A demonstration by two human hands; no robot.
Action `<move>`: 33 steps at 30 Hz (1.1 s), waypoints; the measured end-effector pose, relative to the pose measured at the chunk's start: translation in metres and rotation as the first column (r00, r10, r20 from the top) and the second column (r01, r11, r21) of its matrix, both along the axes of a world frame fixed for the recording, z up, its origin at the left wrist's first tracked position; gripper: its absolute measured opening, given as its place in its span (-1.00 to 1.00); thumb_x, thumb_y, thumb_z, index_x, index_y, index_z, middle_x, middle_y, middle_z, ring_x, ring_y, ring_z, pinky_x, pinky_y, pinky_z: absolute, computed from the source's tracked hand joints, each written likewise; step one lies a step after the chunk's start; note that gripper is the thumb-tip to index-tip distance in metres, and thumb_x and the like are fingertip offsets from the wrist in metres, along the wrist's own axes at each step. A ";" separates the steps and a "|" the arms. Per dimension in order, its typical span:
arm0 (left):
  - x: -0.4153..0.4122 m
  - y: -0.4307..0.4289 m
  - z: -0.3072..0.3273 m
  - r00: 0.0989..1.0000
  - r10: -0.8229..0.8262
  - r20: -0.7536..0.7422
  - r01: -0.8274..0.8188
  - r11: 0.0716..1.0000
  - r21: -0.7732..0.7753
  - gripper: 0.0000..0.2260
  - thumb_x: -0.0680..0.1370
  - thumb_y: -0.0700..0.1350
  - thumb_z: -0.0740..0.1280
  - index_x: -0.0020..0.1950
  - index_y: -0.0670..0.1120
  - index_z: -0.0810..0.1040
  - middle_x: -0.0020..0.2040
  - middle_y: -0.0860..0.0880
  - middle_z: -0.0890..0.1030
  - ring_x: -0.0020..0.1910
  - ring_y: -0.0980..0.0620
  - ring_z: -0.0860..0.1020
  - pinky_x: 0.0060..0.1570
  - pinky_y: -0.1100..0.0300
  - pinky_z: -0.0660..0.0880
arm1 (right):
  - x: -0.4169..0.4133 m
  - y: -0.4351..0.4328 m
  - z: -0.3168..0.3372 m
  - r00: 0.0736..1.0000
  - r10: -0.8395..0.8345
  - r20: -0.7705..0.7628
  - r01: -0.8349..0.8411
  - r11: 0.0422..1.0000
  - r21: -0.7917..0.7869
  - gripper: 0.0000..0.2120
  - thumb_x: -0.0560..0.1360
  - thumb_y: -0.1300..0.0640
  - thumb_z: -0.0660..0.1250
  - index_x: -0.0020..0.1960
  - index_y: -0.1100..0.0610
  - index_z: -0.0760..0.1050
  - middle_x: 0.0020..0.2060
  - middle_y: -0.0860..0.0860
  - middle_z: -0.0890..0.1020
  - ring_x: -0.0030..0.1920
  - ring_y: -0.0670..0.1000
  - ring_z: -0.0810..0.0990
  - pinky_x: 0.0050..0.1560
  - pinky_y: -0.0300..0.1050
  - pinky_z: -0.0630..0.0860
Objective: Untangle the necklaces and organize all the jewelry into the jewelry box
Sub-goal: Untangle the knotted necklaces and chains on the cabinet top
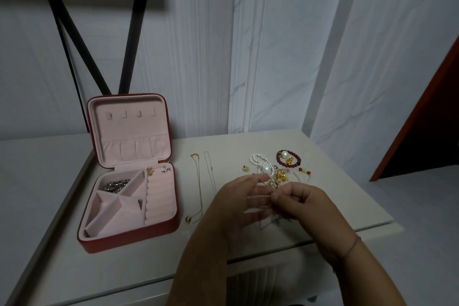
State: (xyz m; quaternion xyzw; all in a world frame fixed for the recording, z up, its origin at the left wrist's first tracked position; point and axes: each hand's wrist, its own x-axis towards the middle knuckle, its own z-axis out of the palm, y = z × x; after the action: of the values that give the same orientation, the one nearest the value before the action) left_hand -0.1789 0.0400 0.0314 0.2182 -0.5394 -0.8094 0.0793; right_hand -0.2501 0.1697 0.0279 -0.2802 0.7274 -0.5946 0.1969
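Note:
An open red jewelry box (129,238) with pink lining stands at the left of the white table. A silver chain (116,185) lies in its back left compartment, and two small earrings (158,170) sit at the top of the ring rolls. A gold necklace (198,189) and a thin silver necklace (210,174) lie straight on the table beside the box. A tangle of pearl strands and gold pieces (267,169) lies further right. My left hand (238,206) and my right hand (300,204) meet just in front of the tangle, both pinching a thin chain (270,187).
A dark red bead bracelet (288,158) with a pearl lies behind the tangle, and small green and red beads (304,170) lie to its right. The table's front edge (273,256) runs under my wrists. Black metal legs (74,40) rise behind the box.

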 end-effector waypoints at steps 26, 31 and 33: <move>0.004 -0.010 -0.020 0.992 0.071 0.102 0.030 0.667 -0.745 -0.83 0.53 -0.15 0.37 0.08 -0.12 0.66 -0.08 0.03 0.64 -0.19 0.24 0.50 -0.14 0.40 0.41 | -0.041 0.027 -0.005 0.752 -0.325 0.574 0.611 0.671 -0.419 -0.83 0.59 0.17 0.21 -0.15 0.02 0.49 -0.15 -0.07 0.60 -0.06 -0.11 0.57 0.00 -0.19 0.47; 0.004 -0.013 -0.015 0.995 0.005 0.099 0.038 0.907 -0.420 -0.85 0.57 -0.23 0.30 0.10 -0.23 0.58 -0.19 -0.09 0.68 -0.28 0.11 0.64 -0.19 0.25 0.57 | -0.040 0.025 -0.012 0.747 -0.507 0.430 0.635 0.736 -0.236 -0.88 0.56 0.17 0.27 -0.12 0.02 0.51 -0.12 -0.08 0.56 -0.02 -0.09 0.51 0.01 -0.15 0.40; 0.005 -0.012 -0.012 0.997 -0.007 0.076 0.030 0.952 -0.303 -0.89 0.58 -0.23 0.28 0.05 -0.19 0.57 -0.17 -0.13 0.69 -0.27 0.07 0.66 -0.21 0.24 0.58 | -0.038 0.023 -0.013 0.767 -0.524 0.370 0.611 0.773 -0.171 -0.91 0.55 0.16 0.29 -0.10 0.04 0.53 -0.10 -0.07 0.56 0.01 -0.05 0.50 0.10 -0.10 0.41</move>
State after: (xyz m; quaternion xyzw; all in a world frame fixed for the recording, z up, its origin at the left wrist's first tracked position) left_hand -0.1742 0.0284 0.0195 0.2282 -0.6621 -0.7089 0.0842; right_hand -0.2877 0.1930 0.0150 0.0243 0.6470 -0.7586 0.0725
